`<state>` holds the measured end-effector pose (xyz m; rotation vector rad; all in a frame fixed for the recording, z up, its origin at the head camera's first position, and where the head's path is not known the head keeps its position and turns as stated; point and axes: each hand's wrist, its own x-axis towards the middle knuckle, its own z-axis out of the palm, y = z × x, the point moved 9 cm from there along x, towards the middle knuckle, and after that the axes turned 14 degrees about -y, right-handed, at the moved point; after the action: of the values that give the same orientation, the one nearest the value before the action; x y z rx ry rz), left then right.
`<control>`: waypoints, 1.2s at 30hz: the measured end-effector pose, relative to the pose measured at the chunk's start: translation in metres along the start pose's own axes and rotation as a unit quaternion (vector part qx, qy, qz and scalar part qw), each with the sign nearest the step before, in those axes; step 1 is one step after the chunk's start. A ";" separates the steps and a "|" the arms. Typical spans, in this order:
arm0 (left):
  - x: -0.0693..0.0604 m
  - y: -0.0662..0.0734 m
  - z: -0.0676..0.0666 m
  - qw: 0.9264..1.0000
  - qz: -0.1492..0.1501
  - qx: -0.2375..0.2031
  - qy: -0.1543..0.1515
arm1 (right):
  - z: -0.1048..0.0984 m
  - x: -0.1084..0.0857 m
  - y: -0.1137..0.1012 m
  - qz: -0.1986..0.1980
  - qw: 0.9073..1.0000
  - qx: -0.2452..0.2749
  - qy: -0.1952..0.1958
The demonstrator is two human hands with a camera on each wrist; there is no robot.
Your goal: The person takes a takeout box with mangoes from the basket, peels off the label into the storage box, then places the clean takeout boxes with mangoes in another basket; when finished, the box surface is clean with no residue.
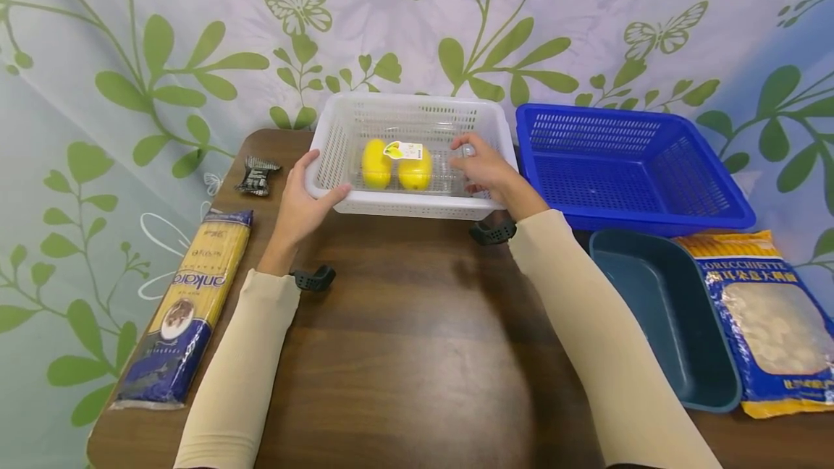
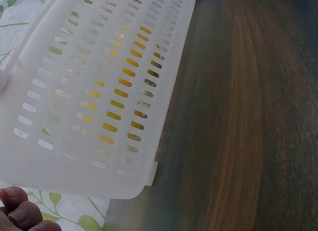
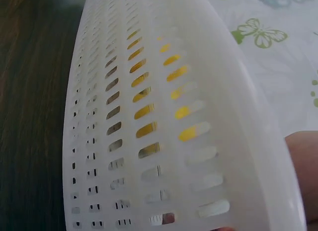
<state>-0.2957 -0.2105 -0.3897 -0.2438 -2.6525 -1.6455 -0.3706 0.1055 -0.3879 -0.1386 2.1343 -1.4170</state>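
A white slotted plastic basket (image 1: 410,203) stands at the back of the table. Inside lies a clear plastic box (image 1: 446,181) with two yellow lemons (image 1: 376,165) and a label (image 1: 403,150) picturing lemons. My left hand (image 1: 306,197) grips the basket's front left corner, thumb over the rim and fingers along the outer side. Over the basket's right wall reaches my right hand (image 1: 485,168), its curled fingers holding the right end of the clear box. In the right wrist view the basket wall (image 3: 198,191) hides most of this hand. Yellow shows through the slots in both wrist views.
A blue basket (image 1: 586,219) stands right of the white one. Before it are a dark teal tub (image 1: 677,353) and a bag of orecchiette (image 1: 772,324). On the left lie a spaghetti pack (image 1: 185,310) and a small black wrapped packet (image 1: 257,176). A patterned curtain (image 1: 417,35) hangs behind.
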 end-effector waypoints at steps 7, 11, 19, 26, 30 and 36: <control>-0.003 -0.001 0.004 1.000 -0.002 0.001 -0.006 | 0.001 -0.003 0.000 -0.014 1.000 -0.018 0.002; -0.006 -0.002 0.002 1.000 -0.005 0.003 -0.001 | 0.003 -0.006 -0.004 -0.017 1.000 -0.022 0.003; -0.004 0.000 -0.001 1.000 -0.009 0.007 -0.002 | -0.001 -0.009 -0.011 -0.005 0.999 -0.037 0.018; -0.002 0.003 -0.003 1.000 -0.009 0.007 -0.004 | -0.013 -0.021 -0.020 -0.012 0.998 -0.037 0.043; -0.002 0.003 -0.003 1.000 -0.010 0.005 -0.006 | -0.021 -0.033 -0.023 -0.031 0.998 -0.010 0.054; -0.001 0.004 -0.003 1.000 -0.008 0.010 -0.009 | -0.031 -0.054 -0.031 -0.066 0.995 0.030 0.069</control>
<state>-0.2945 -0.2113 -0.3854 -0.2376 -2.6894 -1.6280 -0.3476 0.1380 -0.3310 -0.1667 2.2270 -1.6072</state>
